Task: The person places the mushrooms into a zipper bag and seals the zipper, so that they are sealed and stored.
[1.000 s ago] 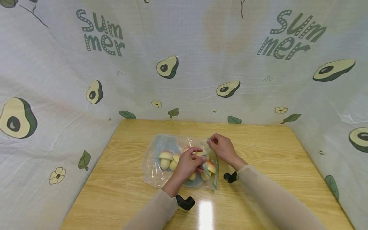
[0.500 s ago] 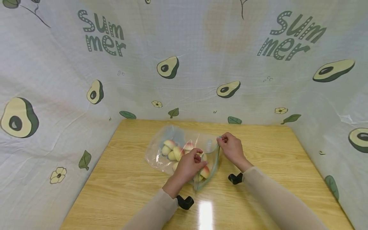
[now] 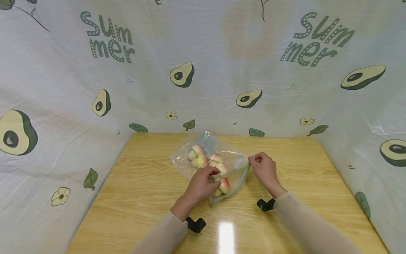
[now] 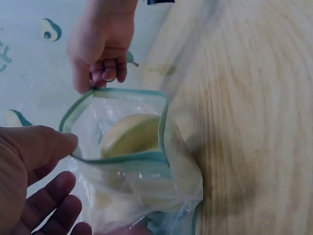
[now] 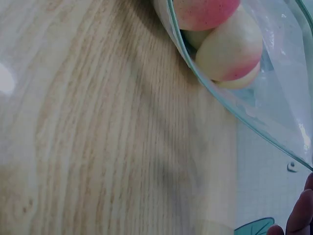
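A clear zip bag [image 3: 180, 155] with a green-edged mouth lies on the wooden table. Inside it are several cream mushroom-shaped pieces [image 3: 200, 161] with pink-tinged caps; two show close up as rounded, pink-blushed pieces [image 5: 230, 46] in the right wrist view. My right hand [image 3: 264, 171] pinches the far corner of the bag's mouth. Over the near part of the bag is my left hand [image 3: 201, 181], its thumb and forefinger apart. In the left wrist view its thumb [image 4: 44, 144] is at the rim [image 4: 132, 159], and the mouth gapes wide.
The wooden table [image 3: 136, 190] extends around the bag. A pale cloth [image 3: 215, 98] printed with avocados and leaves hangs behind the table and at both sides. A black strap-on device [image 3: 196, 224] sits at each wrist.
The bag's mouth has turned toward me and opened wider as my right hand moved right with its corner. My left thumb and forefinger have spread apart. The mushroom-shaped pieces shifted with the bag.
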Motion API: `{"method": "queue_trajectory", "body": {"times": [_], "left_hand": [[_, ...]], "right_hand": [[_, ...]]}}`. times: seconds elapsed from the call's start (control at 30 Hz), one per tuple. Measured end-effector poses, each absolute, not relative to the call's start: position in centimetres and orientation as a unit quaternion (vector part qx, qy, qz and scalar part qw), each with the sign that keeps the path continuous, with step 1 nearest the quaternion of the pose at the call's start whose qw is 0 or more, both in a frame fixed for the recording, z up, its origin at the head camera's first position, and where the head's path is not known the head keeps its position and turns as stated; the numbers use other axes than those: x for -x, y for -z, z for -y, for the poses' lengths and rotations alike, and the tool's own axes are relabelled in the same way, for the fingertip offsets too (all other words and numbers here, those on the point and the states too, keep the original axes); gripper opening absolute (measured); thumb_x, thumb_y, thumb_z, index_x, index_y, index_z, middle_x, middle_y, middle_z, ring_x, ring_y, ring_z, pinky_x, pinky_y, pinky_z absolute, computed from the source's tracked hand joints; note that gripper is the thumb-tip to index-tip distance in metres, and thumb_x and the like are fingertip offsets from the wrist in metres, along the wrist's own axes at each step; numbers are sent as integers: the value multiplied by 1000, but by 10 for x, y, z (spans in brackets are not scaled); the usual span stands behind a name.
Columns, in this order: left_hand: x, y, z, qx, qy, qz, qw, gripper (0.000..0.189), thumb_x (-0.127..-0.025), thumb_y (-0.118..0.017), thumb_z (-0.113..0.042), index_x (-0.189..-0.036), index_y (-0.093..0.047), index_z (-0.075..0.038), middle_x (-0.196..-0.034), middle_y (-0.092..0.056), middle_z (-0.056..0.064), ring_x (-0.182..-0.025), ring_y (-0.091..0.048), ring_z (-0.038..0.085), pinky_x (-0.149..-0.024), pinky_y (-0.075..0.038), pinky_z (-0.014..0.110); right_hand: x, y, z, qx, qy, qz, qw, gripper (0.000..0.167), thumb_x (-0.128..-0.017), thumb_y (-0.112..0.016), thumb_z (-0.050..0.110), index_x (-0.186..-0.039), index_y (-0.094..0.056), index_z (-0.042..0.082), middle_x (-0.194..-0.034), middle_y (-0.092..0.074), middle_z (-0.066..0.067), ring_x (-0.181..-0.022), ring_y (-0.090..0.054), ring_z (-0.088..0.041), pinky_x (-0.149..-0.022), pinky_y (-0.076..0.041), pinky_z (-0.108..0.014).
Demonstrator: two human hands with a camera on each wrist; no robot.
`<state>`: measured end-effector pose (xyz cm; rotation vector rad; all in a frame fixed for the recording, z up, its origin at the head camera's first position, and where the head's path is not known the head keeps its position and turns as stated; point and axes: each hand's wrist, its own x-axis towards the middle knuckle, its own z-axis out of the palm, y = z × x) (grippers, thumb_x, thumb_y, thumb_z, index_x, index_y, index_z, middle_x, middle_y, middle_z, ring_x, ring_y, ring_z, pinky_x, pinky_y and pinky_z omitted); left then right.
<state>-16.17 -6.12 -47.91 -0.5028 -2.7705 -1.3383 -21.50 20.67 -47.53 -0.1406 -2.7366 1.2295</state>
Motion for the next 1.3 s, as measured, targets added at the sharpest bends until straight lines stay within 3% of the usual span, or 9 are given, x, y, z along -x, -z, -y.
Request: {"method": "queue_trajectory", "body": {"times": [0.1, 0.17, 0.33, 0.5, 0.67, 0.93, 1.1, 1.3], "left_hand": [[152, 480, 70, 107, 490, 865, -1, 14, -96, -75, -16, -108, -74, -11, -100, -73, 1, -91, -67, 19, -84, -56, 29], [144, 481, 78, 65, 518, 853, -15, 6, -98, -72, -17, -101, -73, -11, -88, -70, -1, -79, -65, 17, -69, -56, 25], [121, 491, 90, -12, 595, 793, -130, 29, -107, -63, -26, -93, -65, -2, -70, -62, 1, -56, -61, 15, -52, -59, 28], [97, 503, 84, -29, 635, 730, -250, 50, -112, -53, -42, -104, -68, 5, -73, -66, 4, -56, -61, 11, -50, -60, 26], [86, 513, 70, -66, 701, 639, -308, 57, -111, -50, -51, -119, -65, 4, -81, -73, 4, -60, -67, 8, -53, -60, 19], [95, 514, 65, -101, 771, 587, -223, 27, -109, -62, -24, -111, -67, 3, -84, -76, 1, -66, -70, 7, -59, -61, 19], [112, 507, 76, -116, 779, 593, -167, 23, -109, -61, -18, -108, -67, 4, -87, -76, 3, -70, -72, 8, -62, -62, 21], [133, 498, 91, -122, 783, 595, -136, 25, -109, -62, -14, -114, -67, 9, -88, -77, 6, -75, -75, 11, -68, -65, 24]], "right_hand": [[212, 476, -208, 50, -421, 904, 62, 33, -106, -61, 36, -104, -64, 3, -93, -66, -11, -71, -56, -20, -62, -47, -30], [210, 476, -208, 51, -427, 901, 59, 33, -107, -62, 36, -104, -64, 3, -91, -65, -10, -69, -55, -20, -61, -47, -30], [207, 476, -210, 55, -436, 897, 60, 33, -107, -62, 36, -104, -65, 3, -88, -65, -8, -66, -54, -19, -59, -46, -30], [207, 477, -211, 60, -445, 891, 63, 35, -106, -63, 38, -104, -65, 4, -86, -65, -7, -66, -54, -18, -58, -46, -29], [206, 477, -208, 65, -453, 886, 69, 33, -105, -64, 38, -103, -65, 5, -85, -65, -7, -66, -55, -19, -57, -47, -28], [201, 473, -210, 86, -472, 876, 51, 37, -106, -63, 42, -110, -67, 6, -105, -74, -20, -87, -67, -30, -63, -51, -28], [195, 470, -217, 105, -499, 860, 35, 39, -107, -61, 43, -111, -66, 4, -106, -75, -20, -102, -68, -38, -68, -52, -28], [190, 468, -224, 109, -541, 834, 7, 38, -107, -63, 39, -113, -65, 1, -98, -76, -9, -95, -70, -26, -74, -54, -28]]}}
